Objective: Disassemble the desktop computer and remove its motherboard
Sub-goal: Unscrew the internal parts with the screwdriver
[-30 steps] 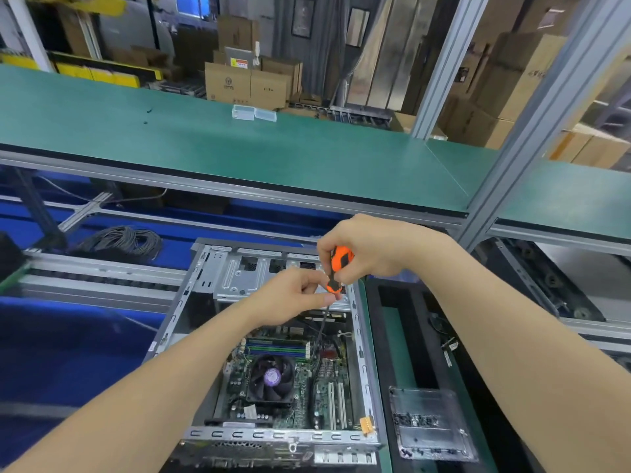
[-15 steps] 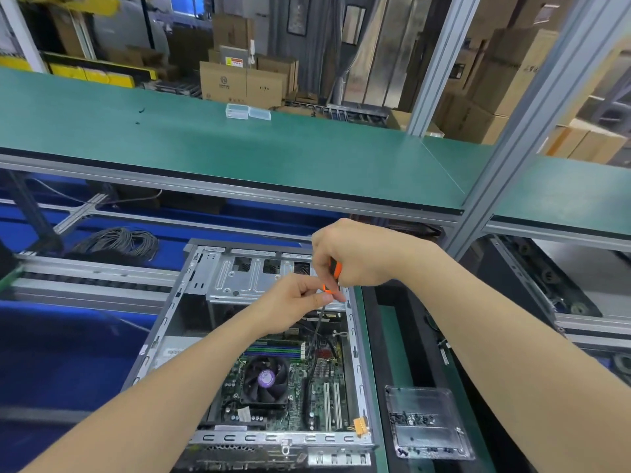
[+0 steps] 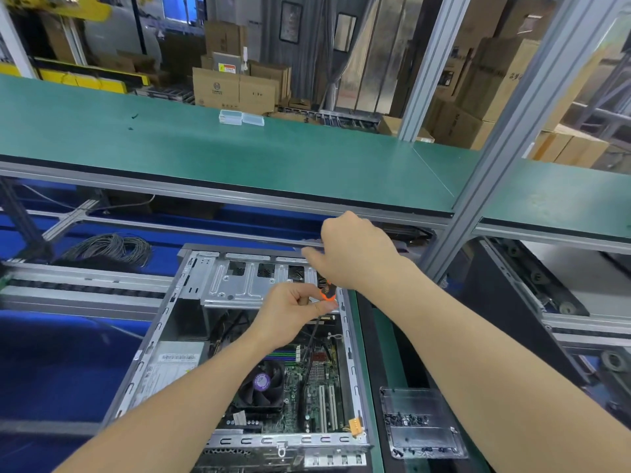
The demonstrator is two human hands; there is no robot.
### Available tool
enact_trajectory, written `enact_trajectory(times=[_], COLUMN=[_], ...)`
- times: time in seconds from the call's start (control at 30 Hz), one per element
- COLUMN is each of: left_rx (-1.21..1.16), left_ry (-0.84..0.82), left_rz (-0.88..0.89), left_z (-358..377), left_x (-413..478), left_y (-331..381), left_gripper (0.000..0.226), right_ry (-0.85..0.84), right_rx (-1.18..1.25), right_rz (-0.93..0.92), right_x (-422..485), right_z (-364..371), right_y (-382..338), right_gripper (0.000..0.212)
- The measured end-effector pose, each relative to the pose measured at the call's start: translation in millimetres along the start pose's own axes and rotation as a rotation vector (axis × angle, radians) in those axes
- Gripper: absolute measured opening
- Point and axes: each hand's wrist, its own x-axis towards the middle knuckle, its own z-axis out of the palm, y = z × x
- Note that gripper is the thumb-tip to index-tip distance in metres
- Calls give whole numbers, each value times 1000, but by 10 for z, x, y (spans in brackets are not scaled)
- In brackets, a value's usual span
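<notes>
Hands first: left hand (image 3: 293, 314) has its fingers curled in and is pinching the screwdriver (image 3: 328, 292) between thumb and forefinger, right at the bottom of the orange handle. Right hand (image 3: 356, 256) sits over the top of that handle, but its fingers are smeared with blur, so honestly can't tell if it's gripping or just resting there. Both are over the far right corner of the case (image 3: 155, 339).

Screwdriver is close to upright, leaning a bit, with the thin dark shaft dropping into the case toward the board (image 3: 319, 382). Tip is too hard to make out.

Case lies with its panel off, open face up, in the middle of the surface (image 3: 368, 370). Board is in there, flat against the bottom on the near right side, with a black fan (image 3: 261, 385) on its left part and a little orange connector (image 3: 355, 426) at its near right corner. Silver drive cage (image 3: 246, 285) spans the far end, and a grey power supply (image 3: 174, 365) with a barcode label sits on the left, beside the fan.

Just right of the case there's a clear tray (image 3: 440, 438) holding a scatter of small dark screws (image 3: 406, 420). Far left, a coil of grey cable (image 3: 109, 249). Above it all runs a green shelf (image 3: 273, 158) with two small clear boxes (image 3: 240, 118) at its far edge, and cartons (image 3: 235, 88) stacked behind.
</notes>
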Motion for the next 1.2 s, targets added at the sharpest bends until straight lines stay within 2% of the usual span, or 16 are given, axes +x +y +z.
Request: enact_trajectory(times=[0.1,0.2,0.37,0.47,0.63,0.73,0.8,0.83,0.9,1.03,1.13,1.2], left_rx=[-42,-33,-35,-30,-132,-145,-130,-126,-116,-113,-73,-71], left_ry=[24,12,-16,-113,-267,-322,-345,-359,-385,-348,-301,-263], left_rz=[-11,-15,-33,-40,-22,-15,-38,-38,-10,-38,-66,-58], left_z=[-9,3,-65,-174,-328,-367,-391,-387,-373,-327,-305,-264], left_x=[7,25,52,77,121,149,186,194,175,169,158,140], left_y=[-1,4,15,69,195,311,320,329,377,378,359,348], left_gripper=[18,19,21,27,24,14,41,40,12,34,39,41], right_ry=[-31,-133,-222,-303,-308,-325,-338,-333,-322,-315,-333,-264], right_rx=[-5,52,90,65,83,8,-48,-57,-41,4,29,57], right_rz=[121,115,-68,-233,-410,-489,-523,-534,-536,-545,-552,-503], right_x=[9,57,105,124,151,189,199,200,194,164,144,101], right_z=[31,43,-4,-44,-162,-188,-171,-156,-130,-123,-159,-158], right_y=[-51,-65,-12,75,181,161,128,122,121,139,160,138], right_gripper=[42,32,17,17,11,24,35,37,35,26,17,20])
